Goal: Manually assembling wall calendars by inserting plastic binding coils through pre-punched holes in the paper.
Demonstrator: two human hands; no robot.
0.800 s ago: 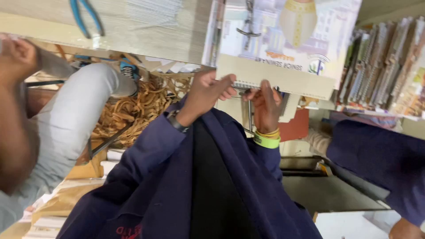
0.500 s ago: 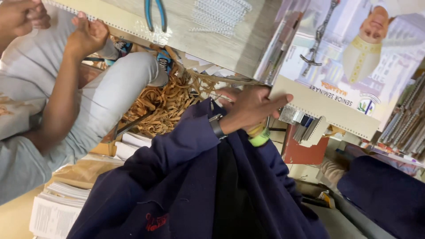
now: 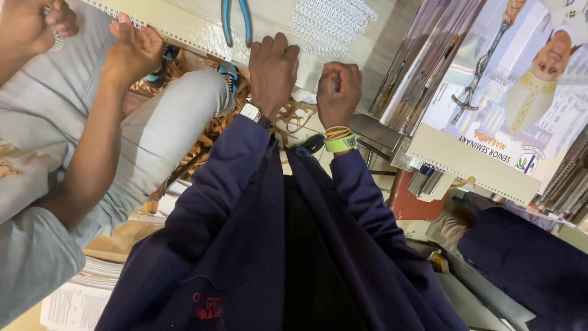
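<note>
Your left hand (image 3: 273, 68) rests knuckles-up, fingers curled, on the table edge (image 3: 184, 27) and your right hand (image 3: 339, 92) is fisted on something small (can't tell what), wire coils (image 3: 331, 21) untouched at 12 o'clock, pliers (image 3: 236, 21) at 11.

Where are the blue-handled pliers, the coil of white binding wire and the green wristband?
Blue-handled pliers (image 3: 236, 21), head view, on one handle.
White binding wire (image 3: 331, 21), head view, middle of the coil.
Green wristband (image 3: 340, 143), head view, on the band's front.

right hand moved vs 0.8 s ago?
Yes. The right hand has left the calendar's lower edge, which it gripped earlier, and now sits fisted near the blue pliers, beside the left hand.
</note>
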